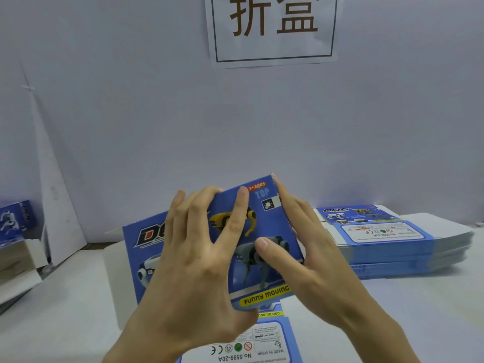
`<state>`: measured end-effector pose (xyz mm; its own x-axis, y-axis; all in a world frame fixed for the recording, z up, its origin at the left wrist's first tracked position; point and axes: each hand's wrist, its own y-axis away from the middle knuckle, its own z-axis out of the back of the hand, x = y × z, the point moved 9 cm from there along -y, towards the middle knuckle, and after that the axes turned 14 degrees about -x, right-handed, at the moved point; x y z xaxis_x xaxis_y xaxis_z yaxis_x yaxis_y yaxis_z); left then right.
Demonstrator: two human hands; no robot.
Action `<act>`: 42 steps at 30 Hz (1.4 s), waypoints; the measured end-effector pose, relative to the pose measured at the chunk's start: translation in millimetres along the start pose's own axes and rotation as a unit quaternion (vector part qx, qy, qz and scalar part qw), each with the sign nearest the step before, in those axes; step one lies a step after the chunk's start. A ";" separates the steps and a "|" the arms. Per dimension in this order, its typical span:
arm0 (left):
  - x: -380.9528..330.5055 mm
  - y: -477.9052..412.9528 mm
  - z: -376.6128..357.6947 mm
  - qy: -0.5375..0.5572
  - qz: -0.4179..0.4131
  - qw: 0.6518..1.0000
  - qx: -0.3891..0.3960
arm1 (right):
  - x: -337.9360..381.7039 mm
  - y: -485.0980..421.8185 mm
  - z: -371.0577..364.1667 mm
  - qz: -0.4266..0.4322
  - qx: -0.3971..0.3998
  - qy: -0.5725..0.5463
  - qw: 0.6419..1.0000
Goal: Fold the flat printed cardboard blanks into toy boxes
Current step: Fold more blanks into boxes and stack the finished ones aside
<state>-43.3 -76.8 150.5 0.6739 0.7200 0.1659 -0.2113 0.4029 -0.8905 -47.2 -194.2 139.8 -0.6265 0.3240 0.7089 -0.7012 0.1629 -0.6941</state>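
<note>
A blue printed cardboard blank [272, 231] with robot-dog pictures and "FUNNY MOVING" lettering is held up over the table, bent along a crease into two panels. My left hand [199, 263] grips it from the left, thumb across the front panel and fingers curled over its top edge. My right hand [309, 247] holds the right edge, thumb pressing on the front and fingers behind. A lower panel [264, 341] with the "MADE IN CHINA" label hangs towards me, partly hidden by my wrists.
A stack of flat blue blanks [392, 239] lies on the white table [65, 323] at the right. Folded boxes in a carton [15, 226] sit at the far left edge. A white backdrop with a paper sign [272, 27] stands behind.
</note>
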 end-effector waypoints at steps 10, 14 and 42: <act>9.8 -0.2 -0.1 0.018 0.040 0.999 0.002 | -1.5 5.1 -3.2 -0.037 0.077 -0.042 0.996; 22.7 0.9 3.7 0.020 0.109 0.994 -0.022 | -7.4 6.6 5.0 -0.037 0.095 0.049 0.994; 32.0 8.7 -3.5 0.415 0.233 0.879 -0.028 | 2.3 -1.8 33.1 0.018 0.061 0.073 0.995</act>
<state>-21.1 -52.2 146.6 0.8128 0.1305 -0.5677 -0.5816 0.1275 -0.8034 -58.6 -224.6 146.8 -0.6020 0.4616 0.6516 -0.7204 0.0380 -0.6925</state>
